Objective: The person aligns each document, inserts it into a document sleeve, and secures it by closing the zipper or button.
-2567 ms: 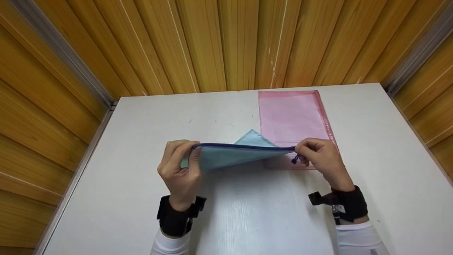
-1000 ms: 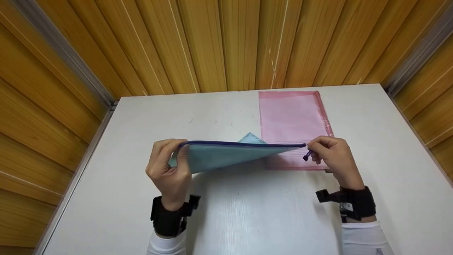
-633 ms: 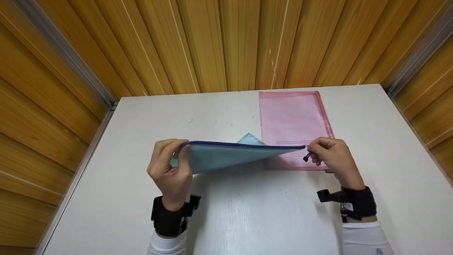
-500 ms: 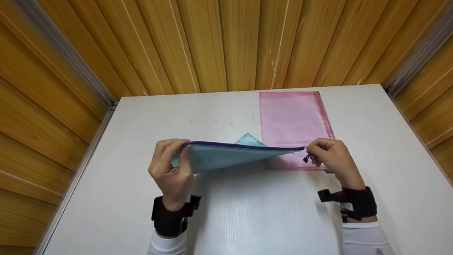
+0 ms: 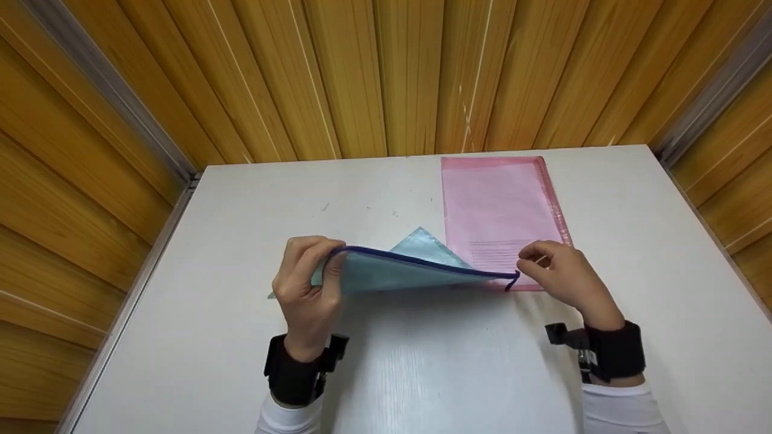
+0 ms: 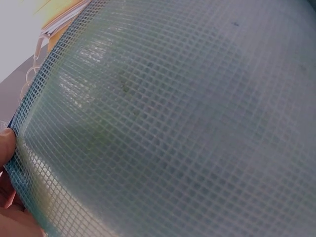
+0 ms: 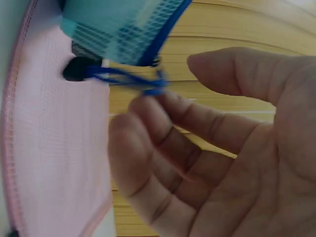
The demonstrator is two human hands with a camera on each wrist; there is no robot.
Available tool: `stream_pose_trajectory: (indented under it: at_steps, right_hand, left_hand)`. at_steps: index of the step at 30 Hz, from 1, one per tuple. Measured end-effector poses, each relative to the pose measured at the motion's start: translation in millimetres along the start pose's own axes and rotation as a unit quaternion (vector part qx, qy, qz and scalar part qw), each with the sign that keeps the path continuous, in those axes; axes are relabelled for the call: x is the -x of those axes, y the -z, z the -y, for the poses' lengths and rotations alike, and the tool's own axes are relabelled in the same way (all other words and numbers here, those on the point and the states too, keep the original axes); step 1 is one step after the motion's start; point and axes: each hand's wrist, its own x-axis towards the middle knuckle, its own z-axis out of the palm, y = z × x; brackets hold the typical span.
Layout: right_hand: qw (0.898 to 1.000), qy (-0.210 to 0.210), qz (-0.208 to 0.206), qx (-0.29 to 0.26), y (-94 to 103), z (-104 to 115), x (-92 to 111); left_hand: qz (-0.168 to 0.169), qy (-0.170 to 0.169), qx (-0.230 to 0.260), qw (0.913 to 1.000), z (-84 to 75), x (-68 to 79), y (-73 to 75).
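Observation:
A blue-green mesh zipper pouch (image 5: 392,276) with a dark blue zipper edge (image 5: 422,261) is held up above the table. My left hand (image 5: 309,292) pinches its left end between thumb and fingers. The mesh (image 6: 163,123) fills most of the left wrist view. My right hand (image 5: 566,276) is by the pouch's right end, thumb and index finger apart. In the right wrist view, a blurred blue cord pull (image 7: 118,76) with a dark tip hangs from the zipper end, close to the fingertips. No finger is curled round it.
A pink mesh zipper pouch (image 5: 497,199) lies flat on the white table (image 5: 410,374), behind and partly beneath the blue-green one. Wood-patterned panels (image 5: 386,72) stand around the back and sides. Both wrists carry black straps.
The right hand has let go of the zipper end, which has dropped lower and hangs with its cord. The left hand has moved slightly right, still pinching the pouch.

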Motion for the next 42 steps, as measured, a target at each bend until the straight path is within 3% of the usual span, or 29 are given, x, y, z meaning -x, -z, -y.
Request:
stream_pose_trajectory:
  at_steps: [2, 5, 8, 11, 20, 31, 42]
  right_hand:
    - [0.999, 0.039, -0.016, 0.009, -2.7, 8, 2]
    - [0.993, 0.117, -0.014, -0.018, -10.0, 22, 5]
    - [0.982, 0.187, 0.016, -0.035, -18.9, 32, 8]
    - [0.973, 0.226, 0.045, -0.031, -27.6, 38, 8]
    - [0.972, 0.228, 0.051, -0.011, -44.8, 37, 3]
    - [0.974, 0.220, 0.028, -0.046, -48.6, 38, 0]
    - [0.964, 0.247, -0.015, -0.097, -47.9, 36, 1]
  left_hand:
    - [0.009, -0.011, 0.006, 0.9999, -0.9, 0.7, -2.1]
    - [0.018, -0.025, 0.013, 0.9994, -2.2, 1.6, -4.8]
    - [0.023, -0.035, 0.017, 0.9990, -4.2, 2.4, -6.7]
    - [0.026, -0.037, 0.018, 0.9988, -6.3, 3.0, -7.9]
    - [0.033, -0.042, 0.010, 0.9985, -9.8, 3.3, -9.3]
    - [0.031, -0.033, -0.002, 0.9990, -11.0, 3.3, -7.6]
    - [0.031, -0.014, -0.018, 0.9993, -9.4, 2.6, -4.8]
